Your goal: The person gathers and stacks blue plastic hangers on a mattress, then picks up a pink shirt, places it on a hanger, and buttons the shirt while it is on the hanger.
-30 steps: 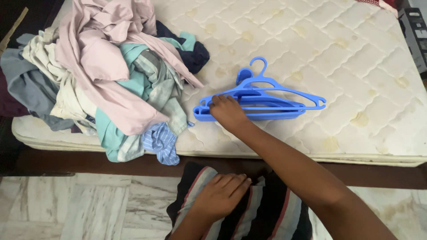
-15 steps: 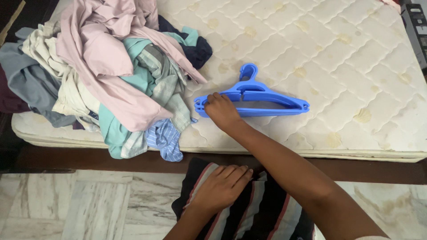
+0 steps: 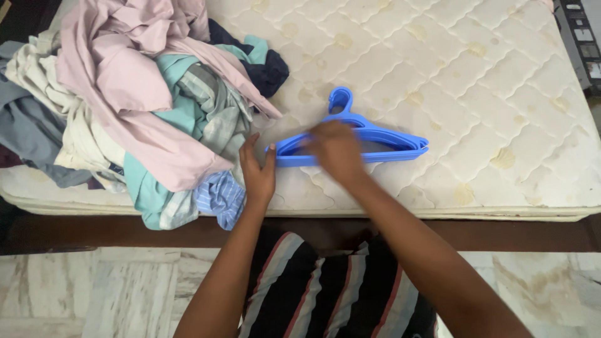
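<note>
The stack of blue plastic hangers (image 3: 375, 141) lies flat on the bare quilted mattress (image 3: 488, 94), near its front edge, hooks pointing away from the person. The stack sits just right of the clothes pile (image 3: 138, 106) — a heap of pink, teal, cream, grey and navy garments, with a blue striped piece (image 3: 219, 197) hanging over the mattress edge.

The left hand (image 3: 258, 172) rests on the mattress at the left tip of the hanger stack, between the stack and the clothes pile. Its fingers (image 3: 247, 147) are extended and held together, palm turned toward the hangers; the thumb touches or nearly touches the stack's end. It grips nothing.

The right hand (image 3: 335, 150) lies over the middle of the hanger stack and is motion-blurred — whether its fingers are closed on the hangers or merely resting on them cannot be told.

Below the mattress runs a dark wooden bed frame (image 3: 94, 231); a striped garment (image 3: 338, 288) covers the person's lap above the marble floor (image 3: 81, 294).
</note>
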